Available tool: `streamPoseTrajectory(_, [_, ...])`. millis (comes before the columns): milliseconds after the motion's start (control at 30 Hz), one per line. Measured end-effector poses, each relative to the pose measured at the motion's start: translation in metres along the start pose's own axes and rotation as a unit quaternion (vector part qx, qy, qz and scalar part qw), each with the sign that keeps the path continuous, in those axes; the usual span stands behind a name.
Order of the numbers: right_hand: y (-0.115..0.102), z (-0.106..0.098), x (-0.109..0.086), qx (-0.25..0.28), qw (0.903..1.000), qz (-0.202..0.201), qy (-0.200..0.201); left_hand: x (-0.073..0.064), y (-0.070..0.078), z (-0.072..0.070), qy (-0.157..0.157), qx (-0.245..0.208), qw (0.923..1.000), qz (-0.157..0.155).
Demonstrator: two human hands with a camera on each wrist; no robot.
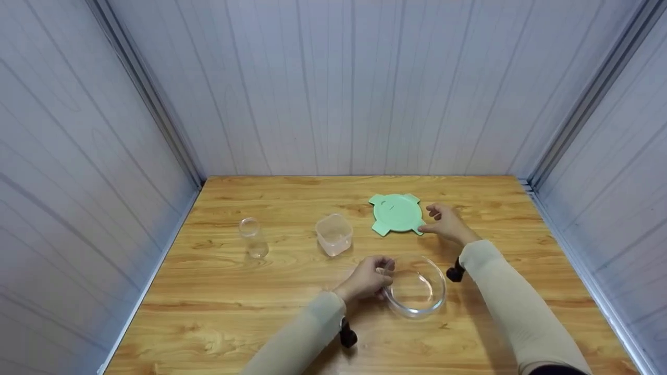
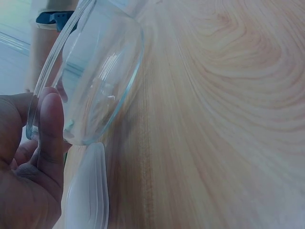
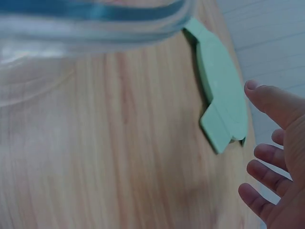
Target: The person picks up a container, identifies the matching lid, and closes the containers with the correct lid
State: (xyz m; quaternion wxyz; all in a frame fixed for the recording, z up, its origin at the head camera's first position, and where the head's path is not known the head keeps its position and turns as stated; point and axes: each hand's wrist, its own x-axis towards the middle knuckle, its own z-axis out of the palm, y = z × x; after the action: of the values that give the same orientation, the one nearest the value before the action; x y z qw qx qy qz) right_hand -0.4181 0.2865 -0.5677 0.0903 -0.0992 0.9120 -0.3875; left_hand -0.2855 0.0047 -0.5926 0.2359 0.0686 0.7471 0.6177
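Observation:
With thumb and fingers, my left hand (image 1: 366, 278) pinches the left rim of a clear round glass bowl (image 1: 414, 311) near the front of the table. The left wrist view shows the bowl (image 2: 112, 71) upright, its rim between thumb and fingers (image 2: 51, 119). Behind the bowl lies a flat, round green lid (image 1: 398, 212) with tabs around its edge. At the lid's right side is my right hand (image 1: 451, 226), its thumb near the front right tab. In the right wrist view the fingers (image 3: 269, 176) are spread and hold nothing; whether the thumb touches the lid (image 3: 221, 83) I cannot tell.
A translucent plastic container (image 1: 334, 235) stands left of the lid. Farther left is a clear cylindrical jar (image 1: 254, 239). Everything is on a wooden table (image 1: 234, 312), with white panel walls (image 1: 333, 94) behind and at both sides.

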Motion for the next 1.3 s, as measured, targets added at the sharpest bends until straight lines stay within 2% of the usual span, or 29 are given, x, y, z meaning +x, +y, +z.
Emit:
streamPoseTrajectory(167, [0.003, 0.006, 0.001, -0.036, 0.9993, -0.001, -0.012, 0.000, 0.001, 0.000, 0.002, 0.008, 1.0000, 0.004])
streamPoseTrajectory(400, [0.007, 0.007, -0.002, -0.061, 0.9978, -0.001, -0.026, 0.001, -0.002, 0.001, -0.001, 0.001, 0.9999, 0.017])
streamPoseTrajectory(533, [0.007, 0.006, 0.001, -0.074, 0.9968, -0.013, -0.027, 0.001, -0.002, 0.001, -0.001, -0.004, 0.9999, 0.014])
streamPoseTrajectory(700, [0.007, 0.007, 0.006, -0.079, 0.9965, -0.008, -0.026, 0.001, -0.002, 0.000, -0.005, -0.010, 0.9999, 0.006])
streamPoseTrajectory(900, [0.009, 0.011, 0.010, -0.091, 0.9952, -0.019, -0.032, 0.000, -0.003, -0.001, -0.002, 0.008, 0.9999, 0.006])
streamPoseTrajectory(1033, [0.012, 0.015, 0.012, -0.085, 0.9959, -0.009, -0.032, 0.000, -0.003, -0.001, -0.003, 0.008, 1.0000, 0.003])
streamPoseTrajectory(1300, [0.011, 0.018, 0.018, -0.140, 0.9883, -0.053, -0.029, 0.001, -0.001, -0.001, -0.002, 0.001, 1.0000, 0.003])
